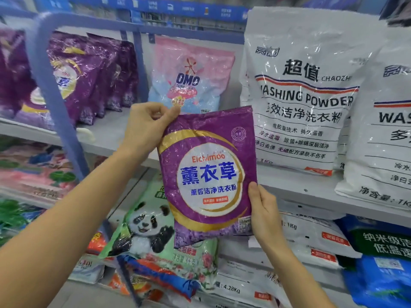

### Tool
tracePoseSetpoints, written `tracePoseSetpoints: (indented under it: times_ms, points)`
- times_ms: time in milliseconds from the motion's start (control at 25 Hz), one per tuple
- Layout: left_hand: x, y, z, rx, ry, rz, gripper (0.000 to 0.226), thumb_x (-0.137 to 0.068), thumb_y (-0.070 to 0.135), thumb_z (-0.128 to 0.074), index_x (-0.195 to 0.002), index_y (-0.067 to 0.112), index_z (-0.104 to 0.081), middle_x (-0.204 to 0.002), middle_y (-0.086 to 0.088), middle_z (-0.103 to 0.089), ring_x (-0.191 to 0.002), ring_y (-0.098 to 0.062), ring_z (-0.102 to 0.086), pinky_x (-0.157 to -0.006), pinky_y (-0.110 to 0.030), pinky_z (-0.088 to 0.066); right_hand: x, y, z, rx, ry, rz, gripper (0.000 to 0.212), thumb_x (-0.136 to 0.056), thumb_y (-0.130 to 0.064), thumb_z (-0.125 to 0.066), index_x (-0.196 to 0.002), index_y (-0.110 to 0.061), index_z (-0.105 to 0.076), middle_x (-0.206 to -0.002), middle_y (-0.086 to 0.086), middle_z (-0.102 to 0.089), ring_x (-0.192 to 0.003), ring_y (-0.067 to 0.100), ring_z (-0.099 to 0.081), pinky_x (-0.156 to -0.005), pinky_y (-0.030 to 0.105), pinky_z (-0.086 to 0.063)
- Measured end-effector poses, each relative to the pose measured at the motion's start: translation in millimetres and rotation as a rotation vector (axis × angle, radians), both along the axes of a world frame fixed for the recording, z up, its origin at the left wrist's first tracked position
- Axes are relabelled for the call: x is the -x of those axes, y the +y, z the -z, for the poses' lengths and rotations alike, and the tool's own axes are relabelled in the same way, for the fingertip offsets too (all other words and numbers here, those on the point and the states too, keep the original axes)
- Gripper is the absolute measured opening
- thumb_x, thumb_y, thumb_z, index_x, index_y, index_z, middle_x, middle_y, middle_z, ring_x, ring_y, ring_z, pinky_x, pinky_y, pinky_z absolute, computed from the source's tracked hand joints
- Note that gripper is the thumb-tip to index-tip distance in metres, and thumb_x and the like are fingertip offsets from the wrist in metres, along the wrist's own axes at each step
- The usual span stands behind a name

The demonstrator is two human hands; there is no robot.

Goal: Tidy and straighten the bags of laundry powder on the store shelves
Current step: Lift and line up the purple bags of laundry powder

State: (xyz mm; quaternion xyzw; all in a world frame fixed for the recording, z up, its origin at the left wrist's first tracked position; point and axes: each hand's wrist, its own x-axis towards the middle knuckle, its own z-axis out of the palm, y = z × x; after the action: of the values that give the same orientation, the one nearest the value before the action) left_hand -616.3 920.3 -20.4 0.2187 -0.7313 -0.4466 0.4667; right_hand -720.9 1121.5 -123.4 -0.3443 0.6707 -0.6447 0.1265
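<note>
Blue-framed store shelves (66, 138) fill the scene, stacked with bags on several levels. The largest item is a white "Washing Powder" bag (304, 92) standing upright on the upper shelf at the right, with a second white bag (387, 134) of the same design just beside it at the far right edge. On the left of that shelf a row of purple bags (89, 72) leans together, and a pink and blue OMO bag (189, 74) stands between them and the white bags. Below, a green panda-print bag (155, 230) lies tilted on the lower shelf. In the near centre, clear of the shelves, a purple Eichimoo lavender powder bag (206, 172) is held upright. The left hand (146, 123) pinches its top left corner, and the right hand (264, 212) grips its lower right edge.
</note>
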Motion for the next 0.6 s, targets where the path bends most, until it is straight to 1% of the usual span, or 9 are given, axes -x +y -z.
tracePoseSetpoints:
  times_ms: [80, 160, 200, 280, 320, 400, 480, 520, 600]
  points:
    - [-13, -11, -4, -0.072, 0.040, -0.018, 0.037, -0.091, 0.026, -0.058, -0.059, 0.009, -0.052, -0.042, 0.015, -0.052, -0.042, 0.003, -0.047, -0.047, -0.011, -0.038, -6, -14, -10, 0.000, 0.018, -0.030, 0.045, -0.087, -0.041, -0.033, -0.079, -0.008, -0.062, -0.068, -0.001, -0.068, -0.061, 0.006, -0.065, -0.057, 0.013, -0.049]
    - [-29, -21, -5, -0.253, 0.143, -0.008, 0.042, -0.091, 0.043, -0.052, -0.071, 0.006, -0.058, -0.067, -0.002, -0.061, -0.065, -0.013, -0.058, -0.065, -0.025, -0.048, -14, -28, -14, 0.006, 0.025, -0.047, 0.046, -0.087, -0.043, -0.033, -0.080, -0.007, -0.062, -0.072, 0.005, -0.069, -0.066, 0.013, -0.066, -0.061, 0.021, -0.053]
    - [-39, -26, -4, -0.367, 0.199, 0.005, 0.046, -0.089, 0.051, -0.048, -0.081, 0.008, -0.062, -0.083, -0.010, -0.064, -0.079, -0.022, -0.061, -0.078, -0.036, -0.051, -20, -36, -16, 0.015, 0.025, -0.051, 0.048, -0.086, -0.043, -0.034, -0.081, -0.005, -0.062, -0.076, 0.009, -0.070, -0.069, 0.018, -0.066, -0.064, 0.027, -0.054]
    - [-62, -32, 5, -0.525, 0.217, 0.068, 0.056, -0.083, 0.059, -0.041, -0.104, 0.013, -0.063, -0.109, -0.014, -0.066, -0.102, -0.032, -0.062, -0.095, -0.045, -0.047, -35, -53, -21, 0.032, 0.015, -0.060, 0.050, -0.087, -0.044, -0.034, -0.084, -0.003, -0.062, -0.083, 0.014, -0.070, -0.076, 0.025, -0.066, -0.072, 0.035, -0.053]
    - [-75, -34, 14, -0.544, 0.191, 0.098, 0.053, -0.085, 0.058, -0.037, -0.107, 0.016, -0.062, -0.111, -0.011, -0.067, -0.103, -0.030, -0.063, -0.095, -0.044, -0.047, -45, -63, -24, 0.047, 0.007, -0.068, 0.049, -0.088, -0.043, -0.034, -0.085, -0.003, -0.062, -0.084, 0.014, -0.070, -0.077, 0.025, -0.066, -0.073, 0.034, -0.053]
    - [-102, -35, 36, -0.593, 0.147, 0.155, 0.040, -0.089, 0.053, -0.041, -0.094, 0.022, -0.064, -0.092, 0.002, -0.072, -0.086, -0.016, -0.068, -0.085, -0.039, -0.049, -67, -86, -32, 0.087, -0.006, -0.086, 0.047, -0.089, -0.042, -0.034, -0.086, -0.005, -0.062, -0.080, 0.006, -0.070, -0.073, 0.016, -0.066, -0.069, 0.024, -0.053]
    - [-140, -41, 53, -0.603, 0.068, 0.220, 0.046, -0.065, 0.062, -0.067, -0.082, 0.019, -0.069, -0.075, 0.007, -0.073, -0.069, -0.008, -0.070, -0.075, -0.031, -0.053, -98, -113, -38, 0.111, -0.022, -0.109, 0.046, -0.087, -0.044, -0.034, -0.084, -0.010, -0.064, -0.075, -0.001, -0.071, -0.071, 0.011, -0.066, -0.067, 0.018, -0.053]
    - [-161, -41, 55, -0.572, 0.005, 0.251, 0.046, -0.059, 0.056, -0.073, -0.083, 0.017, -0.068, -0.067, 0.008, -0.072, -0.060, -0.004, -0.068, -0.064, -0.021, -0.054, -115, -126, -40, 0.117, -0.028, -0.124, 0.045, -0.086, -0.045, -0.034, -0.083, -0.012, -0.064, -0.075, -0.001, -0.071, -0.072, 0.012, -0.066, -0.068, 0.020, -0.054]
    - [-206, -50, 59, -0.484, -0.022, 0.304, 0.037, -0.067, 0.034, -0.075, -0.094, 0.013, -0.061, -0.060, 0.011, -0.069, -0.050, 0.001, -0.063, -0.051, -0.009, -0.047, -154, -154, -43, 0.130, -0.017, -0.170, 0.044, -0.087, -0.045, -0.033, -0.082, -0.015, -0.065, -0.077, 0.000, -0.072, -0.075, 0.015, -0.067, -0.071, 0.024, -0.055]
